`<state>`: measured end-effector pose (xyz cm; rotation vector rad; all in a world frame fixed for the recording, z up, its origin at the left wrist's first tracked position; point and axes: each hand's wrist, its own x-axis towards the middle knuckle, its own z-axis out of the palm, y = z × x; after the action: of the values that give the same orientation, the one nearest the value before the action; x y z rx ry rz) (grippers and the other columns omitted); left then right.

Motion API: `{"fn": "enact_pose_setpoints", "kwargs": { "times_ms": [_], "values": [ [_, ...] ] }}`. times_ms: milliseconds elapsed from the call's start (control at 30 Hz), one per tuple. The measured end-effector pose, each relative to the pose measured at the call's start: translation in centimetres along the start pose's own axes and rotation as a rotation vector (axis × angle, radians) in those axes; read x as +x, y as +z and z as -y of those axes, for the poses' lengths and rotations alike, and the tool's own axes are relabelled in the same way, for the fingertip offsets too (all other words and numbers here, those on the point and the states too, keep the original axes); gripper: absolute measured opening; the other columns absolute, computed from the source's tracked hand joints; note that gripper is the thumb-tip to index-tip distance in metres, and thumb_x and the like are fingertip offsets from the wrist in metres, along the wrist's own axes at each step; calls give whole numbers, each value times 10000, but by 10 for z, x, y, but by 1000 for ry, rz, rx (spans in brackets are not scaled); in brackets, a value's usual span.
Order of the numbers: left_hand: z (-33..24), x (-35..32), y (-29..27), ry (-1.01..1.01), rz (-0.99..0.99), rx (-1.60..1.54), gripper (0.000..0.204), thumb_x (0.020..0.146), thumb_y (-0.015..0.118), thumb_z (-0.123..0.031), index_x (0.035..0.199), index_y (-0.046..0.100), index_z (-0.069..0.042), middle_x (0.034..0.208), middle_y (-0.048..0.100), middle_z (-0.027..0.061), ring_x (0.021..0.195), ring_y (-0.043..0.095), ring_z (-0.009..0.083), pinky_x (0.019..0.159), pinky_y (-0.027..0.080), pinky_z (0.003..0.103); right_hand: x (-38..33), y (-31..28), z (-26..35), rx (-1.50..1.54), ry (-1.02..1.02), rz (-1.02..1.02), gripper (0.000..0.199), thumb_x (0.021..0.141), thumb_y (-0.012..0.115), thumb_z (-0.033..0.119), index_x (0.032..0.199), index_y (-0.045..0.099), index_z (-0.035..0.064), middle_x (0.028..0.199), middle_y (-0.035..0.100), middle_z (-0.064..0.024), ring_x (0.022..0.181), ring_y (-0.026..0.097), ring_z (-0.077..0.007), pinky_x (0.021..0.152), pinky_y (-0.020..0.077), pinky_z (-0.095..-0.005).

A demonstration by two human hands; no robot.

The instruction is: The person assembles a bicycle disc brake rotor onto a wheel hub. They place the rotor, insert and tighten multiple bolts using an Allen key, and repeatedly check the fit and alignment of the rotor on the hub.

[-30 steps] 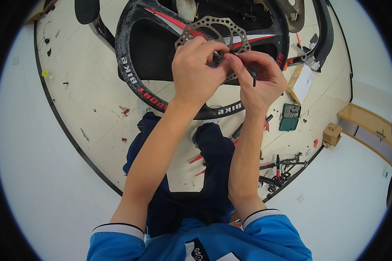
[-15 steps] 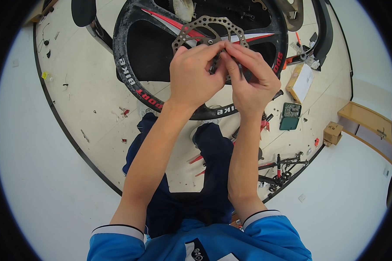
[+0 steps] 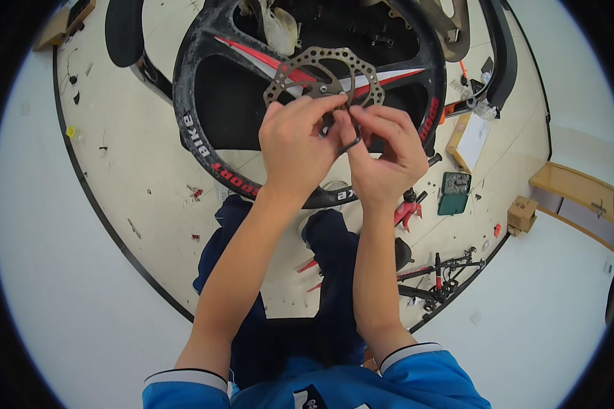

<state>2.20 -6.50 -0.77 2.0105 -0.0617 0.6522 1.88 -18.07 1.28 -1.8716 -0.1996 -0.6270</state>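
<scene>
A bicycle wheel [image 3: 196, 136], black with red and white spoke marks, lies flat before me. At its hub sits a holed brake disc [image 3: 320, 56]. Just below the disc's centre, my left hand [image 3: 295, 150] is closed with thumb and forefinger together; what it pinches is hidden. My right hand [image 3: 392, 153] touches it from the right, its fingers pinched on a thin dark bent bar that looks like a hex key [image 3: 351, 144]. The fingers cover the near part of the disc and the hub.
A black seat [image 3: 252, 75] supports the wheel, with a crumpled pale bag [image 3: 278, 31] on it. Chair arms [image 3: 124, 34] flank it. On the floor at right are a green tool case [image 3: 453, 193], a white-topped box [image 3: 468, 141], a bicycle frame [image 3: 438, 276] and a cardboard box [image 3: 522, 213].
My view has tilted, so the wheel and floor things appear lower. The dark bar in my right hand has swung from upright on the right to below, between both hands.
</scene>
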Motion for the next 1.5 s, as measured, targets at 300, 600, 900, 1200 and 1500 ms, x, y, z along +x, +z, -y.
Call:
{"fn": "enact_pose_setpoints", "kwargs": {
  "times_ms": [300,600,900,1200,1500],
  "values": [
    [-11,-3,-2,-45,58,-10,347,729,828,-75,1072,786,-111,565,399,-32,504,365,107,586,306,282,6,-2,5,9,53,-178,167,808,844,-4,937,738,-16,901,723,-87,642,645,-87,564,503,-207],
    [-8,7,-20,-161,66,-183,241,777,751,-29,1016,767,-49,596,468,6,487,433,118,485,325,276,6,-19,-8,87,373,67,118,912,792,72,952,721,-14,787,727,-29,628,633,-45,550,458,-173],
    [-2,3,-19,-197,276,-221,532,769,705,-49,1300,687,-31,586,510,30,503,511,160,513,441,296,4,-24,-10,-63,337,275,113,884,803,76,887,725,-5,741,696,5,629,617,-34,572,461,-180],
    [-5,3,-17,-197,357,-195,536,795,705,-72,1327,663,-22,559,499,27,483,498,146,516,433,288,5,-28,-9,-79,347,294,115,878,801,70,859,716,-4,736,699,3,633,626,-36,570,467,-183],
    [-1,1,-14,-184,317,-206,509,818,699,-8,1324,682,-59,582,490,1,492,406,49,480,342,230,5,-24,-11,-66,353,258,137,862,812,88,829,714,-2,670,670,13,581,576,-19,538,428,-177]
  ]
}}
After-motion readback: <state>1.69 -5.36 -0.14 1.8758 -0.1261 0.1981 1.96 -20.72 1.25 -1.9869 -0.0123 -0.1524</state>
